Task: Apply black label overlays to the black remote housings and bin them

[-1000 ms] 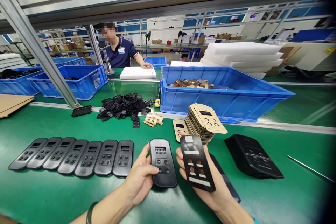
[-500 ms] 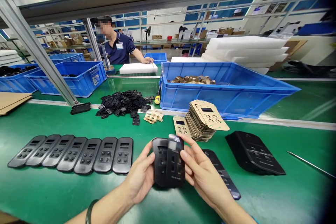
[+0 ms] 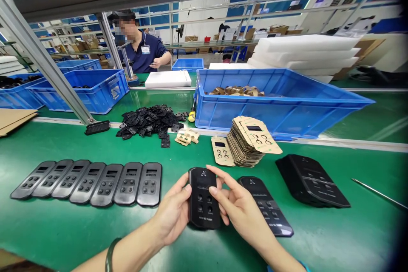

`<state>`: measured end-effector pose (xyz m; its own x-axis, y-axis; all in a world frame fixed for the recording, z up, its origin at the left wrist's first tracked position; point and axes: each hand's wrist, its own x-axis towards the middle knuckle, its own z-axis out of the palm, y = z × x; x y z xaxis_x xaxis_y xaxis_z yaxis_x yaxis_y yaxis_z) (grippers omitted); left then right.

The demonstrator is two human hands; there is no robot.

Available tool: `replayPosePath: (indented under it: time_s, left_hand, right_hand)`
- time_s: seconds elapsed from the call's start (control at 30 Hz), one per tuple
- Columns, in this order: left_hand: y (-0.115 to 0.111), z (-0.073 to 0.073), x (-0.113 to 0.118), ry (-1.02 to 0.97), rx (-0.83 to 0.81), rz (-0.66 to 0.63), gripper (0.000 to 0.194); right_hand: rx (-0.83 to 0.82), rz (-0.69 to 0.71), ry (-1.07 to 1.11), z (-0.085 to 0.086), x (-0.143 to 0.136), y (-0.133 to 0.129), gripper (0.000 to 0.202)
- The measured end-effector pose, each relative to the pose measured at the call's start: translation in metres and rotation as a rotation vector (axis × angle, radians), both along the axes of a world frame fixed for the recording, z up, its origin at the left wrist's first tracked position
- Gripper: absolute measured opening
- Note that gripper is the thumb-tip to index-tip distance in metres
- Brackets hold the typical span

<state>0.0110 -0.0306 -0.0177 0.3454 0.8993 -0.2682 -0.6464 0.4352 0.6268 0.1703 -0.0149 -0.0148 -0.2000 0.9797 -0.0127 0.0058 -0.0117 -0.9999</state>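
Note:
Between my hands is a black control panel housing [image 3: 204, 197], its glossy front cover lying over it with button holes and pale lettering. My left hand [image 3: 174, 208] grips the left edge, thumb on the rim. My right hand [image 3: 236, 199] holds the right edge with its thumb and fingers on the cover. Just right of my right hand lies a loose glossy cover [image 3: 266, 206], and beyond it a stack of such covers [image 3: 314, 180]. A row of several black housings with buttons [image 3: 106, 185] lies to the left.
Behind my hands stand a stack of tan adhesive sheets [image 3: 245, 142], a heap of small black button pads [image 3: 148, 121] and tan scraps [image 3: 188, 136]. Blue bins [image 3: 277, 112] line the back. A metal rod [image 3: 379, 193] lies far right. Across the bench sits a co-worker [image 3: 143, 53].
The glossy cover, held tilted over the housing's right side before, now lies flush across its front. Across the bench, the co-worker's hand has lifted off the white foam block.

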Motion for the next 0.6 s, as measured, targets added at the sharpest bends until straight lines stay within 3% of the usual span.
replayPosePath:
  time_s: [0.17, 0.4, 0.6]
  left_hand:
    - [0.001, 0.0, 0.0, 0.028, 0.016, 0.0, 0.047]
    - [-0.002, -0.005, 0.0, 0.125, 0.175, -0.008, 0.054]
    - [-0.003, -0.008, -0.001, 0.146, 0.155, 0.009, 0.055]
  right_hand:
    - [0.044, -0.028, -0.069, -0.003, -0.001, 0.0, 0.041]
    - [0.047, -0.048, -0.095, -0.007, -0.003, -0.001, 0.044]
    - [0.076, -0.059, -0.131, -0.013, -0.001, 0.0, 0.048]
